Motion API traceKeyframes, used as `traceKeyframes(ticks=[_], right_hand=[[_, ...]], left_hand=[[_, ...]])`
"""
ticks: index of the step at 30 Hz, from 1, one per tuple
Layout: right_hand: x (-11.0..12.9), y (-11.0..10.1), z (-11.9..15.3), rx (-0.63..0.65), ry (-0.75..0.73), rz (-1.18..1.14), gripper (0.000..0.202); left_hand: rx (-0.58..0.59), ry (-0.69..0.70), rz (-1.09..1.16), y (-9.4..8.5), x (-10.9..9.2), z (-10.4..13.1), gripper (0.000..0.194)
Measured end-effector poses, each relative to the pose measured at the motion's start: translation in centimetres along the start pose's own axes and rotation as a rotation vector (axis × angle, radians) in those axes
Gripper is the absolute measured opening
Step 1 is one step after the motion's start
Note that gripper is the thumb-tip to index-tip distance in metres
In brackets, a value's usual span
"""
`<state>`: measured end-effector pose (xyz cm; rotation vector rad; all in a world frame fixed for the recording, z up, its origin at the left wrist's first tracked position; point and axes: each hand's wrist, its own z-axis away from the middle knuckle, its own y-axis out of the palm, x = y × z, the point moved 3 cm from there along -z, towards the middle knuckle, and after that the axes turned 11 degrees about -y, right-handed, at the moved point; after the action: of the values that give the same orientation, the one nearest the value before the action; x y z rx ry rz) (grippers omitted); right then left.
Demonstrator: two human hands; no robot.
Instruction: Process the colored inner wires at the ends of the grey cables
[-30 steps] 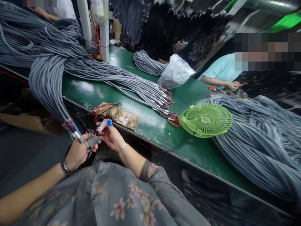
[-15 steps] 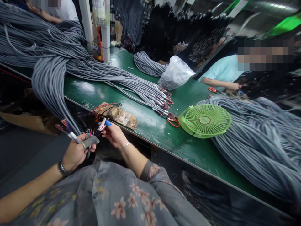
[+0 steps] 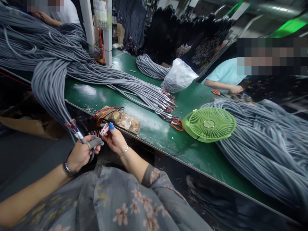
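Observation:
My left hand (image 3: 79,155) is closed round grey cables (image 3: 84,140) in front of my body. A grey cover wraps its thumb. One cable has a white band (image 3: 78,135) and fanned coloured wires (image 3: 72,125); more coloured wires (image 3: 94,134) stick up beside the covered thumb. My right hand (image 3: 115,141), with blue on its thumb tip, pinches a pale pink clip (image 3: 104,129), close to those upright wires. Whether the clip touches a wire, I cannot tell.
On the green table (image 3: 154,134) lie a worn block (image 3: 127,122) with wires, orange-handled scissors (image 3: 177,124), a green fan (image 3: 209,123), a plastic bag (image 3: 179,75) and large grey cable bundles (image 3: 115,80). Co-workers sit across, one in a light blue shirt (image 3: 221,72).
My left hand and its cables have shifted slightly right, nearer to my right hand. The pink clip is now closer to the upright coloured wires.

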<state>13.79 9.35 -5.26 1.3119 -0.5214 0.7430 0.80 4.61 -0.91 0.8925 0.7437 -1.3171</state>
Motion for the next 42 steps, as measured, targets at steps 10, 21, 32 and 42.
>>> traceKeyframes(ticks=[10, 21, 32, 42], right_hand=[[-0.6, -1.5, 1.5, 0.157, 0.112, 0.084, 0.06], [0.5, -0.6, 4.5, 0.26, -0.061, 0.356, 0.045], [0.2, -1.0, 4.0, 0.242, -0.081, 0.449, 0.047], [-0.3, -0.3, 3.9, 0.167, -0.11, 0.332, 0.048]], left_hand=[[-0.063, 0.003, -0.02, -0.5, 0.3, 1.1, 0.031], [-0.005, 0.021, -0.244, -1.5, 1.5, 1.7, 0.037], [-0.166, 0.0, -0.013, -1.3, 1.5, 1.9, 0.039], [-0.092, -0.02, -0.12, -1.3, 2.0, 1.6, 0.039]])
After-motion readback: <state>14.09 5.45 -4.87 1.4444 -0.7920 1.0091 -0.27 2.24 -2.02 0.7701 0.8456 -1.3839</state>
